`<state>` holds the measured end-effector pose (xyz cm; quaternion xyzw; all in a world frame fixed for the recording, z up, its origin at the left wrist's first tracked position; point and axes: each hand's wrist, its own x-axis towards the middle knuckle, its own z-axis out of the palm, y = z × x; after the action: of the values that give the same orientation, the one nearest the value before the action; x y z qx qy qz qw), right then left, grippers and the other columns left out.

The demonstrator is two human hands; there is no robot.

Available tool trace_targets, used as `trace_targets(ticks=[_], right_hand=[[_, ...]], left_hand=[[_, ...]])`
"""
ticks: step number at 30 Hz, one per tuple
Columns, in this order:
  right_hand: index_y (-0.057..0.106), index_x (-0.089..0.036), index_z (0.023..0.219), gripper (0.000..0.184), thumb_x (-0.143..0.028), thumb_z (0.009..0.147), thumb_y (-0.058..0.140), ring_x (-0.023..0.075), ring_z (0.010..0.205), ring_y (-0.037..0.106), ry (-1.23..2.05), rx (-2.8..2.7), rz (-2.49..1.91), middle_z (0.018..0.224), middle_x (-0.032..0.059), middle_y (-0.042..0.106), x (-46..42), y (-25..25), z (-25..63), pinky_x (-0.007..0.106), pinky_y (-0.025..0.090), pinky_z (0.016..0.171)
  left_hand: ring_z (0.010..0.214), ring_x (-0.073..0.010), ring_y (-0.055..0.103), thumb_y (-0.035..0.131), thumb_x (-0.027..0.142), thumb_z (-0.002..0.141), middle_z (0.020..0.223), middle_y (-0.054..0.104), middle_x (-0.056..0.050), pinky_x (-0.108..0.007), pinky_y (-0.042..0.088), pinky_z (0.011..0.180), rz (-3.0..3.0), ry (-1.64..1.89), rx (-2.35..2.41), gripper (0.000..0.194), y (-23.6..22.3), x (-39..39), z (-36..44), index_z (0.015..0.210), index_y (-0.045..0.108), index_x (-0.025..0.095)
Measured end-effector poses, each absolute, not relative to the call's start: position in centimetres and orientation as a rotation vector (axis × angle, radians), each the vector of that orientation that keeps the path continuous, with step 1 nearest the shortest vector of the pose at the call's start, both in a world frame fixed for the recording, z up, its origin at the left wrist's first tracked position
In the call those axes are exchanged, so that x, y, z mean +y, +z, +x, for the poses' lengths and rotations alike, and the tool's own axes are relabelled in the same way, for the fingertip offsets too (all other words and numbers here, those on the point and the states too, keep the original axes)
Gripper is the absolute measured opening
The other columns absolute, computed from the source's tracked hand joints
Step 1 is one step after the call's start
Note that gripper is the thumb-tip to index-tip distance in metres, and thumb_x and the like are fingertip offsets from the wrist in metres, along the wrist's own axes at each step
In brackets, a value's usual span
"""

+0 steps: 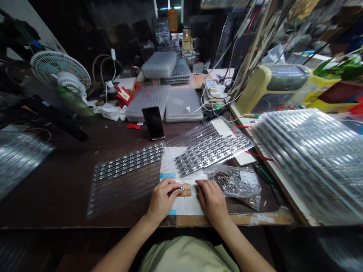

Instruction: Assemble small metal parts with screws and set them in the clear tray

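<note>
Fingers [169, 185] of the left hand [159, 199] are pinched on a tiny metal piece [182, 188], right at the small tan block [187, 190]. The right hand [212, 198] is just right of that block, fingers curled over the white sheet [185, 208], and honestly can't tell if they've got anything. Clear bag [238, 189] of metal bits sits further right of the block, one parts tray [124, 192] left of it, phone [153, 122] way behind it.

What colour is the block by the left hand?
The block is orange-brown; head view shows it.
</note>
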<state>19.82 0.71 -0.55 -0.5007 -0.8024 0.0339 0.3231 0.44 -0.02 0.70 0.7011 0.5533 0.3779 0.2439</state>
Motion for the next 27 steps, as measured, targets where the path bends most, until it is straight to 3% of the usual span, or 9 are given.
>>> trace_targets(ticks=[2, 14, 27], right_hand=[[0.058, -0.016, 0.108, 0.023, -0.016, 0.093, 0.04, 0.0182, 0.083, 0.051, 0.125, -2.087, -1.292, 0.091, 0.0074, 0.062, 0.76, -0.51, 19.89, 0.031, 0.042, 0.073], [0.059, -0.018, 0.101, 0.021, -0.01, 0.091, 0.042, 0.0175, 0.083, 0.053, 0.181, -2.049, -1.223, 0.091, 0.0065, 0.063, 0.84, -0.96, 19.98, 0.03, 0.045, 0.075], [0.06, -0.018, 0.093, 0.015, -0.015, 0.092, 0.045, 0.0159, 0.079, 0.055, 0.239, -2.043, -1.218, 0.085, 0.0043, 0.065, 0.7, -0.47, 19.89, 0.028, 0.042, 0.073]], left_hand=[[0.08, -0.0158, 0.063, 0.063, 0.017, 0.081, 0.083, 0.066, -0.003, -0.026, 0.05, 0.074, 1.933, 1.008, 1.522, 0.012, 0.73, -0.14, 0.53, 0.089, 0.071, 0.022], [0.078, -0.0158, 0.062, 0.064, 0.018, 0.081, 0.082, 0.065, -0.003, -0.027, 0.049, 0.073, 1.96, 0.969, 1.549, 0.012, 0.3, -0.26, 0.62, 0.089, 0.072, 0.022], [0.077, -0.0165, 0.061, 0.063, 0.017, 0.081, 0.08, 0.064, -0.004, -0.028, 0.048, 0.072, 1.994, 0.959, 1.536, 0.009, 0.25, -0.24, 0.64, 0.085, 0.07, 0.019]])
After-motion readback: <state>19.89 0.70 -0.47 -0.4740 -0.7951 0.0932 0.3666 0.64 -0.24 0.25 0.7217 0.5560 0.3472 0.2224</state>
